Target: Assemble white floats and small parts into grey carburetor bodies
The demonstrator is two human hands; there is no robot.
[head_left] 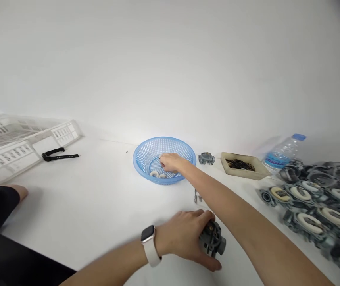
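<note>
My left hand [187, 236], with a white-banded watch on its wrist, is wrapped round a dark grey carburetor body [213, 239] low over the white table. My right hand [171, 162] reaches across into a round blue plastic basket [140, 169]. Its fingers are pinched together, and a pale bit shows at the fingertips, too small to identify. White C-shaped carburetor floats [154, 174] lie in the basket's front part, just below that hand. Between the basket and the held carburetor, small metal pieces [196, 196] rest on the table.
Behind my right forearm sit another carburetor [206, 158], a beige tray [262, 171] of dark rings and a water bottle [283, 153]. Many carburetors with floats [309, 222] crowd the right side. At left are a white crate [29, 145], a black watch [59, 155] and another person's arm [0, 202].
</note>
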